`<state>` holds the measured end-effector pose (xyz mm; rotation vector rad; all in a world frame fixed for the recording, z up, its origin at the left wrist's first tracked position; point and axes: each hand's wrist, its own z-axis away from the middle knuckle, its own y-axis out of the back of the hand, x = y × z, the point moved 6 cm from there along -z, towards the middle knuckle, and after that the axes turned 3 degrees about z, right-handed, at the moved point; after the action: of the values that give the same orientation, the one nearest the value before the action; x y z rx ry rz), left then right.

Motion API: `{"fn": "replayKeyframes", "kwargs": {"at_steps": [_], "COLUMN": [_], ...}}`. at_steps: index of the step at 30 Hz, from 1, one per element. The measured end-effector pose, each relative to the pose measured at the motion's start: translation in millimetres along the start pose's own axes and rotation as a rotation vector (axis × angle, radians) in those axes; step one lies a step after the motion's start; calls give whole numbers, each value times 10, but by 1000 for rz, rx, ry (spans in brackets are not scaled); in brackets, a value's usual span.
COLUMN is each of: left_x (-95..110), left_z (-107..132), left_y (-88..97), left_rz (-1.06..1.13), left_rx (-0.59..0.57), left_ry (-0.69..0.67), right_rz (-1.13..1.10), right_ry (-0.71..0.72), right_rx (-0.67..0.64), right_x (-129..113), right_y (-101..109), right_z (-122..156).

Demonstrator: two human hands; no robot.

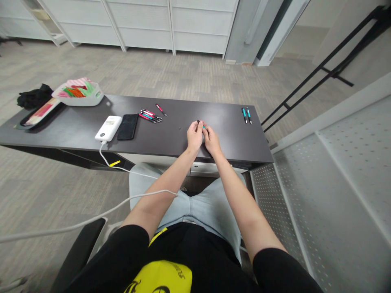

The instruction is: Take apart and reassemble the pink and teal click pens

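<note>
My left hand and my right hand meet above the dark desk, both closed on a teal pen. A black end shows at the left fingertips; most of the barrel is hidden by my fingers. To the left lies a loose pile of pens, pink-red with some teal. One red pen rests apart behind that pile. At the desk's right end, two teal pens lie side by side. A tiny dark piece sits left of my hands.
Left of the pens are a black phone and a white power bank with a white cable crossing my left arm. A white basket, a long black tray and black cloth occupy the left end. A perforated panel stands right.
</note>
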<state>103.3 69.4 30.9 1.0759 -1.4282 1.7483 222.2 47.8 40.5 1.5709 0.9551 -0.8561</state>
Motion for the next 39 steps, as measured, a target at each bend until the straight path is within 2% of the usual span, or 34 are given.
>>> {"fn": "replayKeyframes", "kwargs": {"at_steps": [4, 10, 14, 20, 24, 30, 35, 39], "left_x": [8, 95, 111, 133, 98, -29, -77, -93], "left_z": [-70, -173, -148, -88, -91, -186, -245, -254], "left_y": [24, 249, 376, 467, 542, 598, 611, 608], "left_rz": [7, -50, -72, -53, -61, -20, 6, 18], "left_rx": [1, -64, -43, -27, -28, -58, -92, -96], "left_ry": [-11, 15, 37, 38, 22, -21, -70, -82], "right_rz": [29, 35, 54, 152, 105, 118, 30, 74], "right_ry": [19, 45, 23, 120, 84, 130, 154, 218], "right_rx": [45, 46, 8, -34, -59, -45, -28, -39], "right_x": [-70, -20, 57, -4, -16, -28, 113, 169], "right_y": [30, 5, -38, -54, -53, -56, -90, -120], "right_z": [-8, -8, -7, -27, 3, -15, -33, -62]}}
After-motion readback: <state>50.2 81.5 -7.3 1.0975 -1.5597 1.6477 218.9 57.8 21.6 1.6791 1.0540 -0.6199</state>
